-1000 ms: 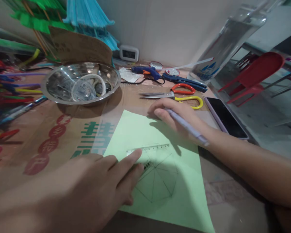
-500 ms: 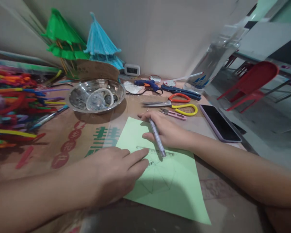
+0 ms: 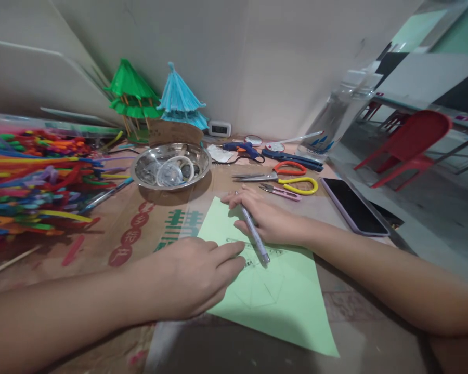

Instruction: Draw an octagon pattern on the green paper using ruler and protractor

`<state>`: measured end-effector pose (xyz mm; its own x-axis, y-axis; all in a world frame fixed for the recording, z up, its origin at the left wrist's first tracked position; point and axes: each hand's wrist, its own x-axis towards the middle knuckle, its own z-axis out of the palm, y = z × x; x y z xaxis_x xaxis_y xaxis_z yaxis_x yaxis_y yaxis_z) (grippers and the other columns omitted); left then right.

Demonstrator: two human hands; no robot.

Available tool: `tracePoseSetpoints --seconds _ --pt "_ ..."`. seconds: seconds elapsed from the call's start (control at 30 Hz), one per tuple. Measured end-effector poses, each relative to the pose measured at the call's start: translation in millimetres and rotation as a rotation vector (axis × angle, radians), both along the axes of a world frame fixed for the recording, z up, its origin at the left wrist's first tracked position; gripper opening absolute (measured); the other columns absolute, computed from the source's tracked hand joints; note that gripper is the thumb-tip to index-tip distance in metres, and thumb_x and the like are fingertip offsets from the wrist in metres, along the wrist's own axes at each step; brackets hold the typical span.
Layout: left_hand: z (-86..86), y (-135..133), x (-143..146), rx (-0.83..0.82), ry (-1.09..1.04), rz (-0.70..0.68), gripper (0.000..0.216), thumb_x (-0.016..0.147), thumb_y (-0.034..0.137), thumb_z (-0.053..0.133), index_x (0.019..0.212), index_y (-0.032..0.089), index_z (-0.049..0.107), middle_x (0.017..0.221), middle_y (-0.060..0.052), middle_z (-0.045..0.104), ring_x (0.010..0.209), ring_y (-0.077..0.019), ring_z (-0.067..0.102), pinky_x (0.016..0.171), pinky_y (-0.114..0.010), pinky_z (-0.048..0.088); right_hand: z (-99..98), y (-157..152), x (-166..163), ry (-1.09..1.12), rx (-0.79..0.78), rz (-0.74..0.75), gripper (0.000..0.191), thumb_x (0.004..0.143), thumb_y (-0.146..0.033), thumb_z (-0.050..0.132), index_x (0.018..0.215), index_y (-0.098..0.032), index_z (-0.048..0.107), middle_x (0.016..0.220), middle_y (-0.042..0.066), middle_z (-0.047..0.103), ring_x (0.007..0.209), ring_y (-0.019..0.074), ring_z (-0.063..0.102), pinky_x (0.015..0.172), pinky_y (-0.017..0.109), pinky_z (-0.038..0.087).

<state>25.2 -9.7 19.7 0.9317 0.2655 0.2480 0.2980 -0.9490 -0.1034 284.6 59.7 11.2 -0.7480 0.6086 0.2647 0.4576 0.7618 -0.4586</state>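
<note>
A light green sheet of paper [image 3: 292,306] lies on the table with thin pencil-like lines forming an angular figure. Across it rests a clear ruler [image 3: 237,241] with dark markings, partly covered by my fingers. My left hand [image 3: 197,275] lies at the sheet's left side, fingers stretched out and their tips at the ruler. In my right hand [image 3: 261,213], on the sheet's upper part, a purplish pen [image 3: 253,231] is held between the fingers, one end slanting toward me over the ruler.
Beyond the hands are scissors [image 3: 292,179], pink thread snips [image 3: 281,192], a blue glue gun [image 3: 244,149] and a metal bowl [image 3: 140,176]. Colourful pipe cleaners [image 3: 35,182] spread at left. A phone [image 3: 353,205] lies right, near a large bottle [image 3: 335,117]. Two small paper-roofed pavilions [image 3: 181,93] stand behind.
The camera view has shifted, so the background things appear lower and further right. Both hands keep nearly the same pose on the paper, and the pen stays in my right hand.
</note>
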Motion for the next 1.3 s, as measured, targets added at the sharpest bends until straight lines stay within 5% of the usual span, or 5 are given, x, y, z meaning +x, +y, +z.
tracePoseSetpoints --seconds 0.27,0.43,0.6,1.07,1.3 --pt "-1.2 -0.7 0.9 0.013 -0.017 0.011 0.023 0.105 0.019 0.055 0.122 0.016 0.071 0.136 -0.012 0.081 0.069 -0.023 0.076 0.058 -0.042 0.06 1.5 -3.8 -1.4 0.063 -0.081 -0.003 0.022 0.102 -0.023 0.068 0.12 -0.026 0.055 0.124 0.011 0.073 0.115 0.0273 0.069 0.102 0.047 0.057" --pt "-4.1 -3.1 1.4 0.032 -0.046 0.026 0.028 0.113 0.022 0.046 0.121 0.018 0.072 0.131 -0.008 0.083 0.066 -0.0237 0.074 0.054 -0.044 0.059 8.0 -4.7 0.9 0.21 -0.122 -0.206 0.03 0.095 -0.032 0.076 0.112 -0.026 0.052 0.12 0.009 0.071 0.093 0.0235 0.066 0.086 0.04 0.054" --pt "-6.2 -3.4 0.4 0.047 -0.063 0.044 0.038 0.118 0.025 0.037 0.119 0.018 0.074 0.131 -0.008 0.084 0.064 -0.0244 0.072 0.052 -0.046 0.058 21.3 -3.0 2.9 0.146 -0.236 -0.31 0.025 0.088 -0.024 0.074 0.099 -0.027 0.051 0.08 -0.005 0.06 0.068 0.017 0.053 0.066 0.03 0.039" --pt "-3.5 -2.7 -0.3 0.081 -0.05 0.17 0.02 0.11 0.019 0.054 0.113 0.017 0.074 0.124 -0.015 0.083 0.075 -0.0284 0.076 0.058 -0.046 0.061 14.0 16.1 26.4 0.293 -0.195 -0.597 0.024 0.081 -0.025 0.063 0.094 -0.028 0.044 0.077 -0.007 0.047 0.065 0.0168 0.046 0.064 0.031 0.037" --pt "-4.0 -1.6 -4.0 0.07 -0.042 0.154 0.028 0.089 0.003 0.064 0.113 0.015 0.073 0.13 -0.016 0.082 0.081 -0.0307 0.079 0.061 -0.046 0.064 17.4 -21.2 44.7 0.27 -0.264 -0.58 0.023 0.081 -0.027 0.067 0.09 -0.029 0.047 0.07 -0.009 0.041 0.059 0.0151 0.037 0.057 0.029 0.033"
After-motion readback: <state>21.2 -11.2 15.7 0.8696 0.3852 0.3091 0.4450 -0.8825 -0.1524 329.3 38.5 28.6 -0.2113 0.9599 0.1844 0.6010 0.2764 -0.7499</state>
